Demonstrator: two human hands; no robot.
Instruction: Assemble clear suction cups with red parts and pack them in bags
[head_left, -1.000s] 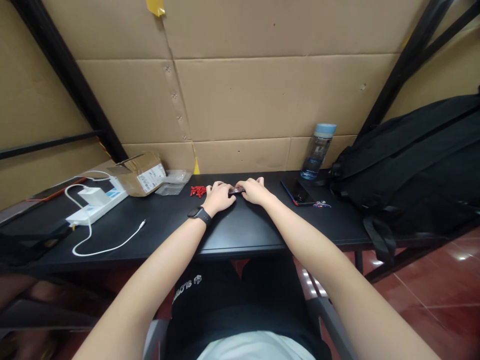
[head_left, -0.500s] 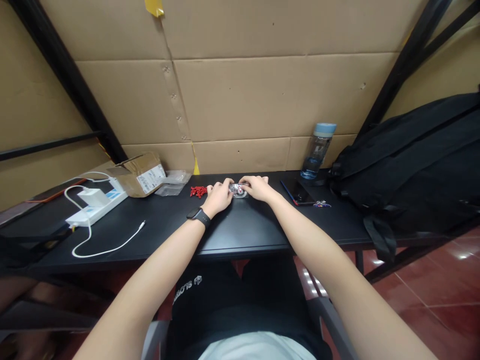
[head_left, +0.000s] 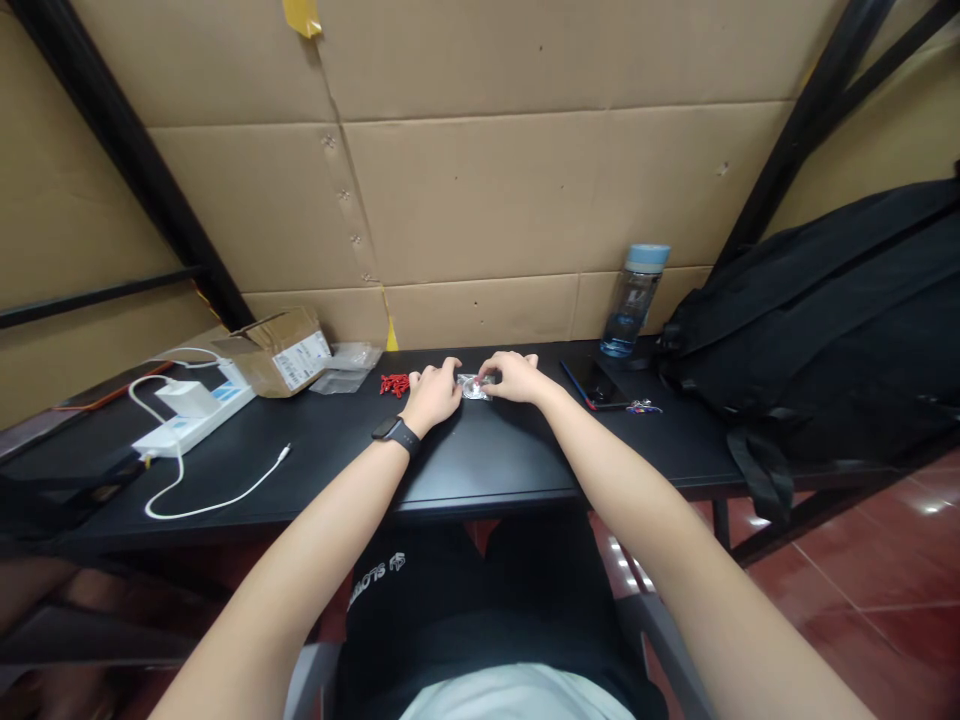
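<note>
A small clear plastic packet (head_left: 474,387) lies on the black table between my hands. My left hand (head_left: 436,393) rests at its left side with the fingers bent and apart, next to a pile of small red pieces (head_left: 394,384). On the packet's right side is my right hand (head_left: 514,378), thumb and fingertips pinched together over its edge. What sits between those fingertips is too small to make out; a bit of red shows there. A dark watch band circles my left wrist.
On the left are a white power strip (head_left: 165,433) with cables, an opened cardboard box (head_left: 277,353) and clear bags (head_left: 347,367). To the right are a phone (head_left: 598,384), a water bottle (head_left: 634,303) and a black backpack (head_left: 832,330).
My left fingers have come off the packet, moving slightly left. The packet now lies flatter, with more of it showing. My right hand has stayed almost in place.
</note>
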